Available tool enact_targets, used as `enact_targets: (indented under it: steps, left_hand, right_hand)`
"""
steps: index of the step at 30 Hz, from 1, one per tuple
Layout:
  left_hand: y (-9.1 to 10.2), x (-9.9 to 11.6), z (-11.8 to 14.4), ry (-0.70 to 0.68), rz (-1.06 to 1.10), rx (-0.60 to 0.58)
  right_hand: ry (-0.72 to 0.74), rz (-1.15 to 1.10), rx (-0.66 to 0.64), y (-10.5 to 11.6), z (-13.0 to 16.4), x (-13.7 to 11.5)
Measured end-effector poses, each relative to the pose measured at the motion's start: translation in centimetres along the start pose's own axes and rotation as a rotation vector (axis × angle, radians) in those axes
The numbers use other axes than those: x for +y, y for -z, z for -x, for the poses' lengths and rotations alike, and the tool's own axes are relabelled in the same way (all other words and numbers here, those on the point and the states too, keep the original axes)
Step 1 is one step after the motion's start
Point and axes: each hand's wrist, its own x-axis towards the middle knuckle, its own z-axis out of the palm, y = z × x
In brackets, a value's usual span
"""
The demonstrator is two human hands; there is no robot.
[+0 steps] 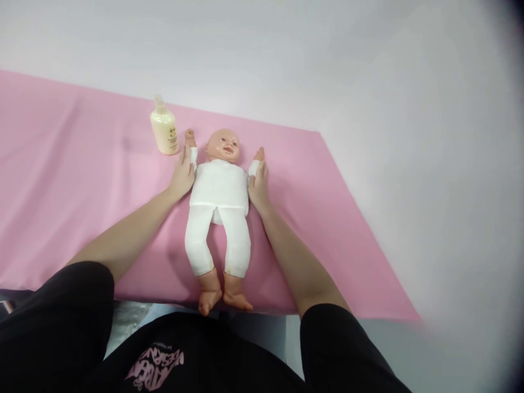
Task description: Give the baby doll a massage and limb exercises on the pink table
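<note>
Two bare hands frame a baby doll [219, 188] that lies face up on a pink sheet [82, 180] spread over the table, its head pointing away from the person and its bare feet just over the sheet's near edge. The left hand [183, 176] rests against the doll's arm on that side, fingers laid along the white sleeve near the wrist; the right hand [257, 183] does the same on the other side, fingertips at the cuff. Both of the doll's arms are raised beside its head. As for the grip, each hand looks lightly curled about a doll arm rather than clenched on it, though whether the fingers wrap fully round cannot be told from this angle. The step in hand seems to be steadying or positioning the doll's arms, as in dressing or a rub-down; a next move would call for a gentle, even hold on both sleeves so the soft body does not twist on the cloth. A cream lotion bottle [164, 130] with a pump top stands upright just beyond the doll's arm on the left-hand side, near but not touching it, within easy reach of the left hand. The doll wears a white top and white leggings. Beyond the doll's head the pink sheet ends, with a plain pale surface behind.
</note>
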Motion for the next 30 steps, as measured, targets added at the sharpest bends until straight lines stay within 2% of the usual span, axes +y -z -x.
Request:
enact_targets:
  steps: [3, 6, 11, 13, 18, 20, 23, 26, 30]
  left_hand:
    - [0.1, -0.4, -0.1, 0.106, -0.063, -0.038]
    - [0.3, -0.2, 0.0, 0.111, -0.073, -0.027]
    - [0.3, 0.1, -0.1, 0.155, -0.046, 0.009]
    - [0.2, 0.4, -0.1, 0.127, 0.017, 0.041]
    - [0.5, 2.8, 0.3, -0.092, 0.072, 0.109]
    - [1.0, 4.2, 0.7, -0.166, 0.019, 0.055]
    - [1.6, 5.8, 1.3, -0.262, -0.052, -0.114]
    - [1.7, 6.3, 1.4, -0.247, -0.058, -0.152]
    - [1.1, 5.3, 1.0, -0.142, -0.002, -0.061]
  right_hand:
    - [-0.100, 0.004, -0.049, 0.1, -0.2, 0.5]
    - [-0.103, -0.047, -0.088, 0.6, -0.2, 0.3]
    - [-0.106, -0.158, -0.037, 1.2, 0.2, -0.4]
    - [-0.065, -0.196, 0.010, 1.3, 0.4, -0.8]
    - [0.139, -0.257, 0.129, 1.5, 0.8, -2.1]
    - [0.242, -0.251, 0.113, 1.6, 1.0, -2.6]
    - [0.370, -0.229, 0.008, 1.7, 1.3, -2.9]
    - [0.392, -0.240, -0.063, 1.6, 1.5, -2.7]
    - [0.286, -0.193, -0.015, 1.3, 1.1, -2.7]
